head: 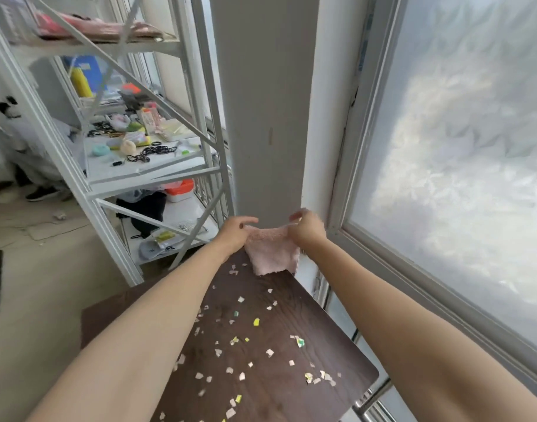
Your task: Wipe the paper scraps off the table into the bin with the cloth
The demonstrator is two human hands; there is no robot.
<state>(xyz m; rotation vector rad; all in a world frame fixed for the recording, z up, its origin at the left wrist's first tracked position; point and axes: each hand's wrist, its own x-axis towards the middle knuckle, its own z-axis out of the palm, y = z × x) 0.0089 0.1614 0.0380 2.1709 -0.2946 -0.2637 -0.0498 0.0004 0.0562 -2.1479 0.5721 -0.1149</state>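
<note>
A pale pink cloth [273,252] hangs above the far end of the dark wooden table [294,312]. My left hand [235,231] grips its upper left corner and my right hand [306,228] grips its upper right corner, so the cloth is stretched between them. The cloth's lower edge dangles just over the tabletop. Several small paper scraps [255,345], white, yellow and green, lie scattered over the middle and near part of the table. No bin is in view.
A white pillar [261,117] stands right behind the table's far end. A white metal shelf rack [145,166] loaded with small items is to the left. A frosted window [459,147] runs along the right, close to the table's edge.
</note>
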